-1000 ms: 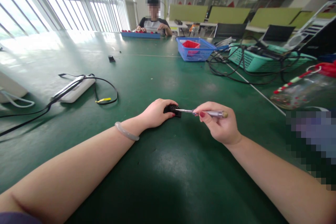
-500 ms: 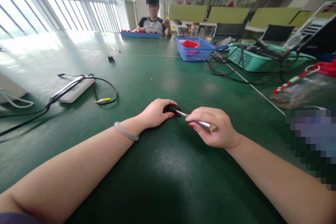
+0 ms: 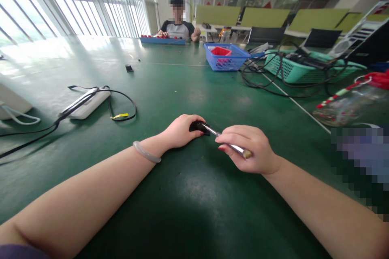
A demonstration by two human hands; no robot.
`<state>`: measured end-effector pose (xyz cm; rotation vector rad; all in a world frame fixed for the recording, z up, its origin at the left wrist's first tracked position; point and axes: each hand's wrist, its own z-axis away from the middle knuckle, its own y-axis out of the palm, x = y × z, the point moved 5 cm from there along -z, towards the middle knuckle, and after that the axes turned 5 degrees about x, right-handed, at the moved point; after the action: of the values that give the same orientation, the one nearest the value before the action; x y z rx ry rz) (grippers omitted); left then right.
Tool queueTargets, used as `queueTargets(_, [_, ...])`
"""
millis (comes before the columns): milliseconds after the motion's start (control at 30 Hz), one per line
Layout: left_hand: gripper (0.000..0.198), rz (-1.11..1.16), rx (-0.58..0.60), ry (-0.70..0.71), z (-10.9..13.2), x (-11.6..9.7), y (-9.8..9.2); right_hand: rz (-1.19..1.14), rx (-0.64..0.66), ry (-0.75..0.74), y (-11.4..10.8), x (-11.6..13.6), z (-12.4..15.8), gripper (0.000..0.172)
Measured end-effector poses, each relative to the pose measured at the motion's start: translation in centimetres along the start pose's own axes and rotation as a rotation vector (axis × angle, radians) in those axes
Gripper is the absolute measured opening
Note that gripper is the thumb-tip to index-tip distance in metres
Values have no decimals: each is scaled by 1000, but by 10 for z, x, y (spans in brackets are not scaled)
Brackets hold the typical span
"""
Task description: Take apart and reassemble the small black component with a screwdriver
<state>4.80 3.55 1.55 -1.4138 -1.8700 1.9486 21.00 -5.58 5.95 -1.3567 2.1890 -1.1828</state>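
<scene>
at tabletop [image 3: 170, 89] centre, left fingers [image 3: 197, 133] pinch a black part [image 3: 197, 126], seemingly for steadiness; at four o'clock, right fingers [image 3: 230, 139] grasp a silver tool [image 3: 238, 149].

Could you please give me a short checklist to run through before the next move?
1. Left hand around the black part: ok, fingers wrap its side.
2. Right hand with a grip on the metal tool: ok.
3. Tool's tip aimed at the black part: ok, the two meet in the picture.
4. Tip firmly set in the part: cannot tell, too small.
5. Left fingertips well clear of the tip: not ok, they are close beside it.
6. White box away from both hands: ok.
</scene>
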Motion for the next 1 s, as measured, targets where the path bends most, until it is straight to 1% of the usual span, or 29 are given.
queueTargets(333, [34,8,4,0,0,-1,0,45,47,-27,2,4,-2,9])
queueTargets(533, [34,20,5,-21,-1,1,1,64,38,-48,1,7,-2,9])
queueTargets(700, [34,40,5,-33,-1,1,1,94,59,-54,1,8,-3,8])
queueTargets(767, [34,46,1,-32,-1,1,0,127,95,-75,2,11,-5,10])
queueTargets(900, [33,46,-4,-32,0,-2,-1,206,237,-158,8,18,-7,15])
queueTargets(1000, [33,48,-5,-39,0,-2,-2,205,319,-161,14,19,-7,18])
